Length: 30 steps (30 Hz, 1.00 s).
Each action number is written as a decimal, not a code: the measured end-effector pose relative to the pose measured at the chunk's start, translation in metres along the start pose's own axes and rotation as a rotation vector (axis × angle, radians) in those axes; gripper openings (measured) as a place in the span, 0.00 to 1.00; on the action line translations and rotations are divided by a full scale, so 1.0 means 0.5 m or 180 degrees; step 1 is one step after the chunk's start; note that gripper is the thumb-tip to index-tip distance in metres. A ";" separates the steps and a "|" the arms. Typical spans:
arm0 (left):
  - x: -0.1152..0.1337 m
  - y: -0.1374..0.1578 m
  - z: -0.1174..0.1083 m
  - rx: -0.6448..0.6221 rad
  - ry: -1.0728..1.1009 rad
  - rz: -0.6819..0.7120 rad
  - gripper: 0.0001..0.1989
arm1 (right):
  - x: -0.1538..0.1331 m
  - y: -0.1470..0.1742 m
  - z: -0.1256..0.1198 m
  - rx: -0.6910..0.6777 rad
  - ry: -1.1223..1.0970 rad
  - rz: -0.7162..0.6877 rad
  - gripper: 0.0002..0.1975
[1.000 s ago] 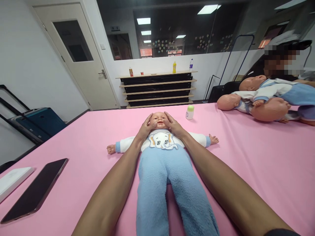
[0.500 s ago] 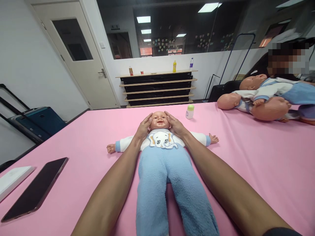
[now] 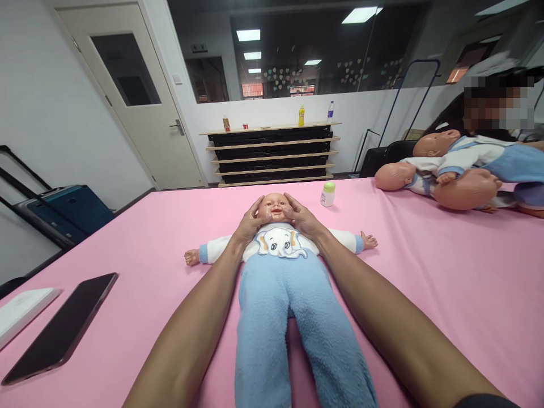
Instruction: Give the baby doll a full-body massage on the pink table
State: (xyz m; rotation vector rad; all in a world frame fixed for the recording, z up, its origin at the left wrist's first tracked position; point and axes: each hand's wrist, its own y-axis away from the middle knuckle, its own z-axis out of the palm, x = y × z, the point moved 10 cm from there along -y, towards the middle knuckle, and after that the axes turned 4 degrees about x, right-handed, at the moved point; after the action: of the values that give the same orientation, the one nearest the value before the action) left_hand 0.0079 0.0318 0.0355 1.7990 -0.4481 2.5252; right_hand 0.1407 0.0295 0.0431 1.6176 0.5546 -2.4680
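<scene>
A baby doll (image 3: 280, 277) lies on its back with its arms spread, in a white top with an elephant face and fuzzy light-blue trousers. My left hand (image 3: 250, 222) cups the left side of the doll's head in view, its thumb on the cheek near the mouth. On the opposite side, my right hand (image 3: 304, 218) holds the head the same way, thumb against the other cheek. The fingertips of both hands curve up beside the forehead. A small white bottle with a green cap (image 3: 327, 194) stands beyond my right hand.
Pink cloth (image 3: 161, 317) covers the table. At left lie a dark phone (image 3: 62, 328) and a white box (image 3: 25, 310). Several other dolls (image 3: 463, 181) are heaped at far right, near a person (image 3: 450, 116). A shelf (image 3: 272, 150) with bottles stands against the back wall.
Both thumbs have moved inward from the sides of the doll's head onto its cheeks beside the mouth. The doll's body and my forearms have stayed in place.
</scene>
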 end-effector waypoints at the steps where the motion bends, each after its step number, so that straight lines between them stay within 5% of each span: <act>1: -0.002 -0.002 -0.001 -0.0013 0.0068 -0.0024 0.47 | 0.006 -0.003 -0.001 -0.0021 -0.0113 0.0045 0.42; 8: -0.004 -0.007 -0.005 0.0084 0.0345 -0.0032 0.40 | 0.022 -0.016 -0.020 0.0184 0.0015 0.0048 0.37; 14: 0.007 0.007 0.011 -0.0014 -0.0277 0.0005 0.54 | -0.015 0.002 -0.009 0.0147 0.1006 -0.0253 0.50; 23: -0.003 -0.002 0.005 -0.0100 0.0264 -0.0126 0.48 | 0.013 -0.007 -0.002 -0.0153 -0.0264 0.0102 0.42; 30: -0.002 -0.005 -0.002 0.0053 0.0182 -0.0024 0.41 | 0.025 -0.019 -0.023 0.0122 -0.0107 0.0046 0.37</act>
State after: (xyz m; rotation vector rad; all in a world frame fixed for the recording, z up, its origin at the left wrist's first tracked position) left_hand 0.0077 0.0344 0.0350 1.7251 -0.4190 2.5754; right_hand 0.1423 0.0437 0.0300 1.5849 0.4922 -2.5055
